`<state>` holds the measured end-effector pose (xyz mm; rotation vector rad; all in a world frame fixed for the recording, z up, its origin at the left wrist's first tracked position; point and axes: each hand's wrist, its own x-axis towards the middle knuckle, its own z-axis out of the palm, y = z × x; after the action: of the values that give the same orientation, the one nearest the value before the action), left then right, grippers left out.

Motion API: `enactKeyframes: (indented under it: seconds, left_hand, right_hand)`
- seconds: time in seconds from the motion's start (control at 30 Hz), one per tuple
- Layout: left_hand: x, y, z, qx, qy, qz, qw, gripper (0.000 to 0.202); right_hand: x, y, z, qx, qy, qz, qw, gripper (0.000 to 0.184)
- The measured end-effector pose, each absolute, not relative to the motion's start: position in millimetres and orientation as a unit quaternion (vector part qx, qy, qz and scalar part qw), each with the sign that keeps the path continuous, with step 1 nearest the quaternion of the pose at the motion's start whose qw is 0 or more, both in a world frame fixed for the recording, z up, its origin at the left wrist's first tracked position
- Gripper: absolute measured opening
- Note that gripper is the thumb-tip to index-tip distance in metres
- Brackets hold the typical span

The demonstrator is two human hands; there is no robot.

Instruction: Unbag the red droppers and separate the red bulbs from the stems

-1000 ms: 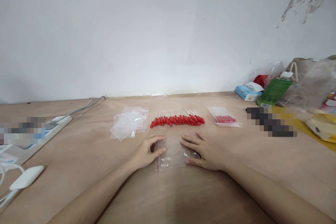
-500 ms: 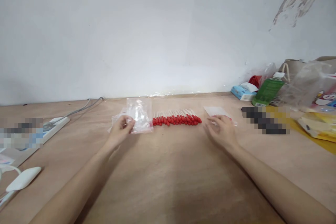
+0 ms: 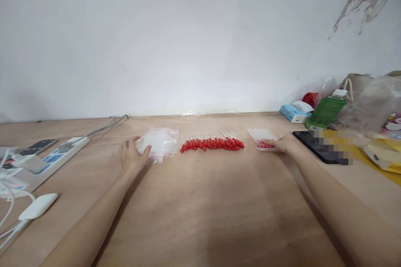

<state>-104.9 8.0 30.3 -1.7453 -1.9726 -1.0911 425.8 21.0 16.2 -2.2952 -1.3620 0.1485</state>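
A row of several red-tipped sticks (image 3: 212, 143) lies on the wooden table (image 3: 206, 217) in the middle. To its left is a pile of clear zip bags (image 3: 159, 142); my left hand (image 3: 131, 156) rests at the pile's left edge, fingers curled and thumb touching the plastic. To the right lies a filled clear bag of red-tipped sticks (image 3: 262, 140). My right hand (image 3: 283, 143) lies on that bag's right side, fingers on it. I cannot make out whether either hand grips or only touches.
A power strip (image 3: 54, 159) with cables, a white adapter (image 3: 37, 206) and a remote (image 3: 37, 146) sit at the left. At the right are a black phone (image 3: 313, 144), a green bottle (image 3: 327, 110), a tissue pack (image 3: 294, 111) and plastic bags (image 3: 372, 104).
One second ago both hands held a clear bag flat in front of me. The left hand carried it to the bag pile and lowered it; the right hand moved out to the filled bag.
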Motion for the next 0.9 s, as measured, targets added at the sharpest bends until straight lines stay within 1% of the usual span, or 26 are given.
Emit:
enactKeyframes:
  seconds: [0.13, 0.2, 0.27, 0.33, 0.4, 0.47, 0.5, 0.53, 0.57, 0.6, 0.63, 0.73, 0.77, 0.83, 0.9]
  left_hand:
    - [-89, -4, 37, -0.614, -0.659, -0.392, 0.188, 0.042]
    - [-78, -11, 36, -0.629, -0.634, -0.403, 0.201, 0.039]
    - [-66, -18, 33, -0.657, -0.595, -0.412, 0.211, 0.037]
    - [-53, -25, 30, -0.695, -0.545, -0.414, 0.218, 0.035]
    - [-40, -31, 28, -0.729, -0.495, -0.418, 0.221, 0.034]
    - [-26, -37, 29, -0.753, -0.455, -0.427, 0.21, 0.034]
    - [-20, -40, 30, -0.76, -0.44, -0.434, 0.2, 0.035]
    - [-14, -44, 33, -0.765, -0.429, -0.442, 0.187, 0.035]
    - [-9, -48, 36, -0.768, -0.421, -0.451, 0.171, 0.035]
    - [-4, -53, 40, -0.771, -0.413, -0.461, 0.152, 0.035]
    - [0, -58, 43, -0.775, -0.405, -0.467, 0.13, 0.034]
    - [11, -74, 49, -0.819, -0.369, -0.439, 0.035, 0.033]
    - [14, -79, 49, -0.842, -0.354, -0.408, -0.008, 0.034]
    - [19, -87, 45, -0.882, -0.327, -0.326, -0.096, 0.041]
    - [22, -90, 39, -0.903, -0.31, -0.251, -0.159, 0.051]
  right_hand:
    - [413, 12, 25, -0.873, -0.446, 0.061, 0.19, 0.046]
    - [404, 5, 29, -0.887, -0.418, 0.037, 0.191, 0.043]
    - [396, 0, 31, -0.881, -0.421, 0.028, 0.216, 0.036]
    - [390, -3, 33, -0.855, -0.437, 0.016, 0.279, 0.027]
    - [382, -6, 38, -0.81, -0.439, -0.026, 0.389, 0.023]
    - [368, -11, 49, -0.736, -0.437, -0.045, 0.515, 0.026]
    - [357, -14, 55, -0.692, -0.446, -0.013, 0.567, 0.029]
    - [346, -19, 60, -0.649, -0.462, 0.055, 0.602, 0.032]
    - [332, -24, 64, -0.603, -0.491, 0.147, 0.611, 0.035]
    - [318, -31, 66, -0.549, -0.537, 0.243, 0.592, 0.037]
    - [303, -37, 65, -0.498, -0.583, 0.324, 0.554, 0.039]
    - [261, -55, 49, -0.379, -0.657, 0.517, 0.397, 0.04]
    - [249, -59, 40, -0.36, -0.654, 0.558, 0.362, 0.042]
    - [233, -63, 25, -0.344, -0.663, 0.583, 0.32, 0.044]
    - [226, -64, 16, -0.345, -0.665, 0.575, 0.33, 0.049]
